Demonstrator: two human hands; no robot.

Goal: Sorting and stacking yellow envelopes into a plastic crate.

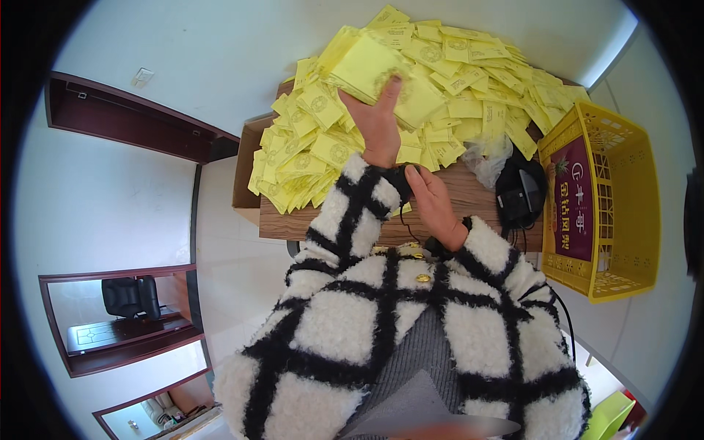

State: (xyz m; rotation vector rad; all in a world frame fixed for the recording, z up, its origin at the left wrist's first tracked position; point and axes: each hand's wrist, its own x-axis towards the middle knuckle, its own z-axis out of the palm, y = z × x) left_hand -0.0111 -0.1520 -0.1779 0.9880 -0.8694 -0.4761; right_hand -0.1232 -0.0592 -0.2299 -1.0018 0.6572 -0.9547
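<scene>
My left hand is closed on a thick stack of yellow paper packets, with the thumb lying on top and the fingers hidden beneath. The stack is raised over a big heap of similar yellow packets. My right hand is at my left wrist, thumb and fingers closed on the black edge of the sleeve cuff. Whether that black part is cloth or a strap, I cannot tell. A thin black cord hangs down just below it.
The heap covers most of a wood-grain table against the wall. A cardboard box stands at its left. On the right are a clear plastic bag, a black bag-like item with cables and a yellow plastic crate.
</scene>
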